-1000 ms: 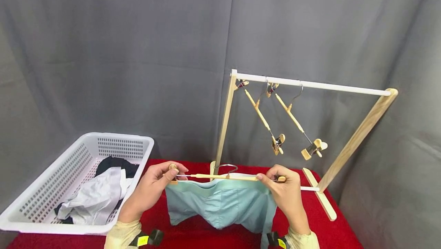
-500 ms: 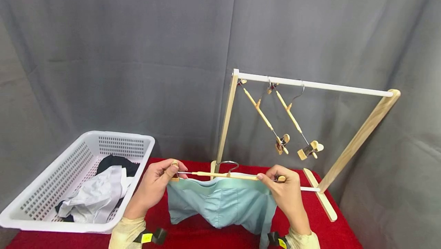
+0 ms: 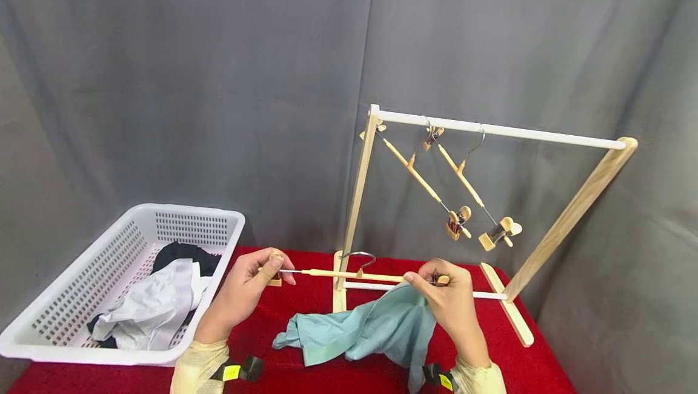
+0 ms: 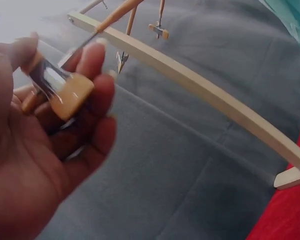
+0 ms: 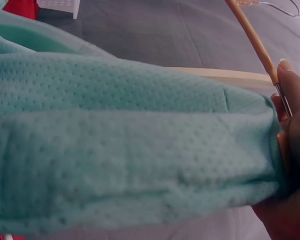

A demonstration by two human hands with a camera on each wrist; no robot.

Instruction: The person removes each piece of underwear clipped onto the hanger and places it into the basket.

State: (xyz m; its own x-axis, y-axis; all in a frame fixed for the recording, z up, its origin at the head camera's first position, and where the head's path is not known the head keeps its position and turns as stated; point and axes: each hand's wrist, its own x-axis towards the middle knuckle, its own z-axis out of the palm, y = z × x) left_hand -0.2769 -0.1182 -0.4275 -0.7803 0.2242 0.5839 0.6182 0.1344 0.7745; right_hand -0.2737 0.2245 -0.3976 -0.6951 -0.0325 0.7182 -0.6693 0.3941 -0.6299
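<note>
A wooden clip hanger (image 3: pixel 354 274) stretches level between both hands, its metal hook upward. My left hand (image 3: pixel 245 288) pinches the clip (image 4: pixel 72 95) at the left end, and no cloth shows between that clip's jaws. At the other end my right hand (image 3: pixel 449 303) grips the hanger by its right clip (image 3: pixel 442 280). Teal underpants (image 3: pixel 376 327) hang from that right end, their left part drooping in folds low over the red cloth. Up close in the right wrist view, the dotted teal fabric (image 5: pixel 130 145) runs to the right hand's fingers.
A white plastic basket (image 3: pixel 234 242) with white (image 3: pixel 155 306) and black garments (image 3: pixel 182 254) stands on the left. At the right a wooden rack (image 3: pixel 357 191) carries two bare clip hangers (image 3: pixel 417 179) on its white bar (image 3: pixel 545 133). Red cloth (image 3: pixel 262 376) covers the table.
The left part of the underpants has come away from the hanger's left clip and dropped down. Both hands have stayed nearly in place on the hanger.
</note>
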